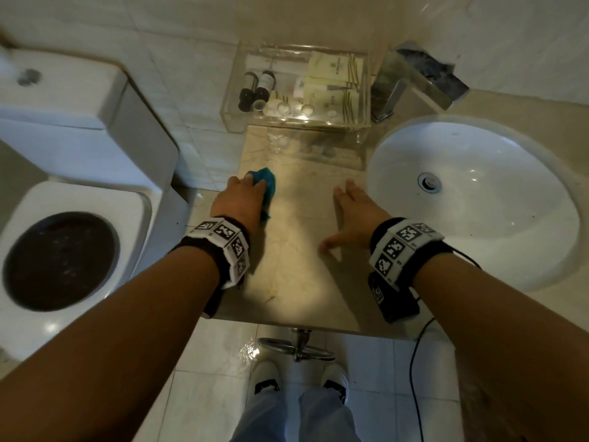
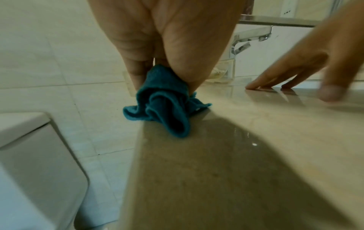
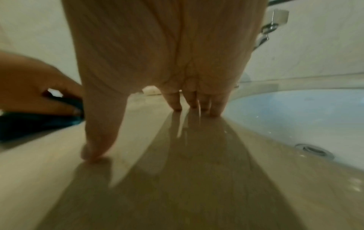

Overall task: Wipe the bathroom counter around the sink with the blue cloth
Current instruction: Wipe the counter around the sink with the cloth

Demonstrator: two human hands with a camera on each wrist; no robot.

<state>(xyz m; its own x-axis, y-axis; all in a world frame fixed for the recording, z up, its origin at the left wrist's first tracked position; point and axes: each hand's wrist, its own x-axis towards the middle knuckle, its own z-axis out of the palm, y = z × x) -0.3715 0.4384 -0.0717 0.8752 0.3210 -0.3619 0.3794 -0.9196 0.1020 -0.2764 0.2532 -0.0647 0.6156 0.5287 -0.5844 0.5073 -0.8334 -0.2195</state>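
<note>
A bunched blue cloth (image 1: 267,184) (image 2: 163,107) sits at the left edge of the beige stone counter (image 1: 296,275) (image 2: 236,155) (image 3: 177,179). My left hand (image 1: 242,196) (image 2: 163,46) grips it from above, fingers curled round the folds, pressing it onto the counter. My right hand (image 1: 353,212) (image 3: 157,62) rests flat on the counter with straight fingers and the thumb spread, just left of the white oval sink (image 1: 541,199) (image 3: 295,118). It holds nothing. In the right wrist view the blue cloth (image 3: 39,124) appears dark at the far left.
A clear acrylic tray (image 1: 232,100) of toiletry bottles and sachets stands at the counter's back. A chrome faucet (image 1: 411,81) (image 2: 248,42) rises behind the sink. A white toilet (image 1: 63,186) is left of the counter. A black cable (image 1: 414,362) hangs off the front edge.
</note>
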